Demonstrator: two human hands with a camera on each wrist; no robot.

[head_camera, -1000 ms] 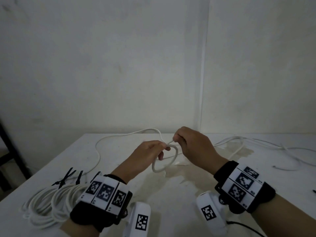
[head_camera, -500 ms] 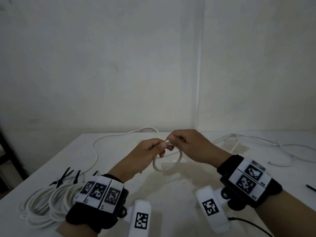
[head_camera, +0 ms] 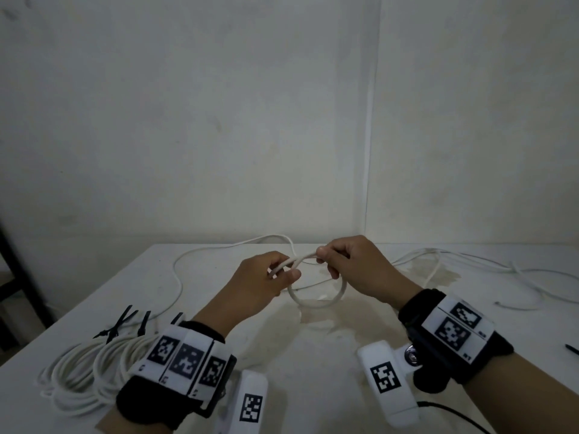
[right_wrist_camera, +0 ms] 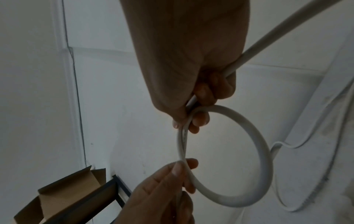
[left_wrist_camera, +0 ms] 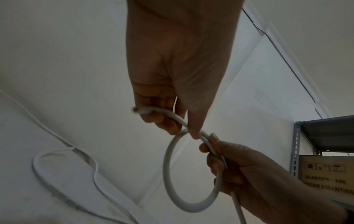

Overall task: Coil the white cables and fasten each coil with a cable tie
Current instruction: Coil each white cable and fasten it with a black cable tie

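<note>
A white cable forms one small loop held above the middle of the white table. My left hand pinches the cable's free end where it crosses the loop. My right hand grips the cable just right of that crossing, and the cable runs on through its palm. Finished white coils with black cable ties lie at the table's near left.
Loose white cable trails across the far left of the table, and more cable sprawls at the right. A black tie lies at the right edge. A metal shelf with a cardboard box stands beside the table.
Both hands have drawn slightly apart and the loop has opened a little wider. My right hand has shifted right along the cable while the left keeps pinching the end.
</note>
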